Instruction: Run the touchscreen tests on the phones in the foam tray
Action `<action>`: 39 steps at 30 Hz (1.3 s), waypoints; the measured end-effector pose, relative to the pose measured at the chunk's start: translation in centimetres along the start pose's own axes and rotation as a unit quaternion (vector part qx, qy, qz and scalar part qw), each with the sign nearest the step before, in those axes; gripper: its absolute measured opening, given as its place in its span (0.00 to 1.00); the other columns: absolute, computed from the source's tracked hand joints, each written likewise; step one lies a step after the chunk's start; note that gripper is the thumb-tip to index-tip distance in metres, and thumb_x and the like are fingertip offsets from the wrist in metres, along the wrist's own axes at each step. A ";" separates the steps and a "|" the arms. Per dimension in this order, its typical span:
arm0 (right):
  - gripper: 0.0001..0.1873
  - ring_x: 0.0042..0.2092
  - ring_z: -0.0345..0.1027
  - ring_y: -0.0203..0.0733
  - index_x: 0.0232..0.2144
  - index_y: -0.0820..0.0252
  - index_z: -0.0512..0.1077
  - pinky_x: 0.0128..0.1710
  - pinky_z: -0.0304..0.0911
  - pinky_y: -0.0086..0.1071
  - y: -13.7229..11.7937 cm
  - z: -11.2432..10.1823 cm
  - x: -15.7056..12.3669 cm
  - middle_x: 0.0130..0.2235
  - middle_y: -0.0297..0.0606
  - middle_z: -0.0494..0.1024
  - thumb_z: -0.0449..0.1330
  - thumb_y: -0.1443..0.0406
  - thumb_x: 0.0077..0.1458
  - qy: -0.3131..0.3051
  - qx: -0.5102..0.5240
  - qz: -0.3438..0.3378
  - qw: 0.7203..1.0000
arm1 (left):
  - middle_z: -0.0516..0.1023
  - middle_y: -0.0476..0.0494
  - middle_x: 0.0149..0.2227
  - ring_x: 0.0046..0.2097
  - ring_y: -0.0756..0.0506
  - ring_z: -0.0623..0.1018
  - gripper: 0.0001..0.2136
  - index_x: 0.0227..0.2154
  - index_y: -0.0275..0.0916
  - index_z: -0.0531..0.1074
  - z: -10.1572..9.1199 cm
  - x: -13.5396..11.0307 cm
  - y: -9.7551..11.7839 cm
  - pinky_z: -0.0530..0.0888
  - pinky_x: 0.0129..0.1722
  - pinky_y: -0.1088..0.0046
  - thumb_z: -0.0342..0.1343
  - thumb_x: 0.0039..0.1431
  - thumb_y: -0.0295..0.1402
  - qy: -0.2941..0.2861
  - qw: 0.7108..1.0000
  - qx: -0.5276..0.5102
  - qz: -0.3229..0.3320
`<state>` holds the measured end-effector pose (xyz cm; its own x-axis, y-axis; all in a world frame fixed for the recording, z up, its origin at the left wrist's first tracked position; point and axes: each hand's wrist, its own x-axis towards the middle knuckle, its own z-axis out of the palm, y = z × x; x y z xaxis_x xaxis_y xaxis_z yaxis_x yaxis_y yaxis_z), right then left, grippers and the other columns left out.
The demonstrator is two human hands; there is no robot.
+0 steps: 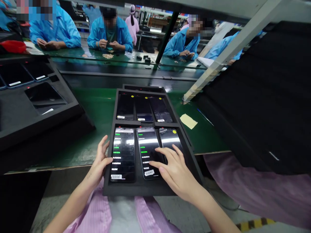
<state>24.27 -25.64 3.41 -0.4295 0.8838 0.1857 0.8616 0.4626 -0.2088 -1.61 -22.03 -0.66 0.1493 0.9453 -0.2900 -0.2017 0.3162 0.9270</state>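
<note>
A black foam tray (136,191) lies in front of me, with two rows of smartphones in its slots. My left hand (97,163) is beside the tray's left wall, fingers apart, its thumb at the left edge of the near-left smartphone (126,152). That phone's lit screen shows a list in green and white text. Over the near-middle smartphone (147,142), which shows a similar list, my right hand (178,173) is spread with its thumb and a fingertip at the screen. It partly covers the near-right smartphone (168,133), which bears a yellow dot. Dark-screened phones (143,108) fill the far row.
Another foam tray (14,129) with phones stands at the left. A yellow paper (189,121) and a pen (205,117) lie on the green bench (97,103). Black sheeting (269,97) and a slanted post (230,48) flank the right. Across, people in blue handle small parts.
</note>
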 end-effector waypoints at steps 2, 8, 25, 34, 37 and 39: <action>0.21 0.53 0.58 0.44 0.41 0.47 0.74 0.59 0.45 0.53 0.1 0.1 -0.1 0.50 0.38 0.68 0.41 0.65 0.61 -0.005 -0.001 -0.007 1.000 | 0.53 0.45 0.62 0.53 0.39 0.68 0.39 0.61 0.51 0.41 -0.2 0.1 -0.3 0.68 0.49 0.62 0.52 0.46 0.34 -0.003 1.000 -0.010 0.008; 0.20 0.54 0.56 0.45 0.43 0.47 0.73 0.59 0.41 0.53 0.9 0.0 -0.4 0.51 0.38 0.65 0.42 0.64 0.60 0.041 -0.015 -0.034 0.999 | 0.53 0.47 0.62 0.51 0.39 0.69 0.41 0.60 0.53 0.45 -0.5 0.2 -1.0 0.69 0.46 0.61 0.50 0.40 0.28 -0.015 0.999 -0.035 0.006; 0.21 0.53 0.61 0.44 0.46 0.46 0.71 0.60 0.40 0.52 2.3 0.0 -0.1 0.50 0.33 0.71 0.40 0.62 0.60 0.032 -0.010 -0.021 0.999 | 0.50 0.43 0.64 0.63 0.37 0.55 0.30 0.60 0.48 0.51 -0.8 -0.2 -0.1 0.57 0.58 0.59 0.53 0.54 0.40 -0.043 0.979 0.184 0.071; 0.20 0.53 0.64 0.44 0.48 0.50 0.70 0.59 0.41 0.55 3.0 -0.6 1.1 0.48 0.33 0.76 0.43 0.66 0.60 -0.015 -0.017 -0.078 0.997 | 0.77 0.48 0.47 0.53 0.37 0.67 0.17 0.46 0.51 0.73 -2.7 1.9 3.8 0.56 0.53 0.54 0.45 0.58 0.38 -0.181 0.771 0.539 0.286; 0.21 0.51 0.66 0.44 0.47 0.48 0.70 0.58 0.43 0.55 2.4 -0.3 1.7 0.45 0.33 0.77 0.42 0.67 0.60 -0.008 -0.008 -0.078 0.997 | 0.78 0.49 0.45 0.51 0.37 0.68 0.16 0.45 0.51 0.73 -2.0 2.5 4.4 0.56 0.51 0.56 0.45 0.58 0.36 -0.227 0.744 0.566 0.272; 0.21 0.50 0.67 0.44 0.47 0.48 0.71 0.57 0.45 0.56 2.0 0.0 2.0 0.44 0.33 0.78 0.42 0.67 0.60 -0.001 -0.006 -0.076 0.997 | 0.78 0.49 0.44 0.51 0.38 0.69 0.16 0.45 0.52 0.74 -1.7 2.7 4.5 0.57 0.50 0.57 0.45 0.57 0.36 -0.233 0.741 0.567 0.275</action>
<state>25.19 -22.97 3.40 -0.5558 0.8036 0.2127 0.7895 0.5904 -0.1675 -3.73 -17.91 2.38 0.7175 0.6926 0.0736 0.5476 -0.6263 0.5549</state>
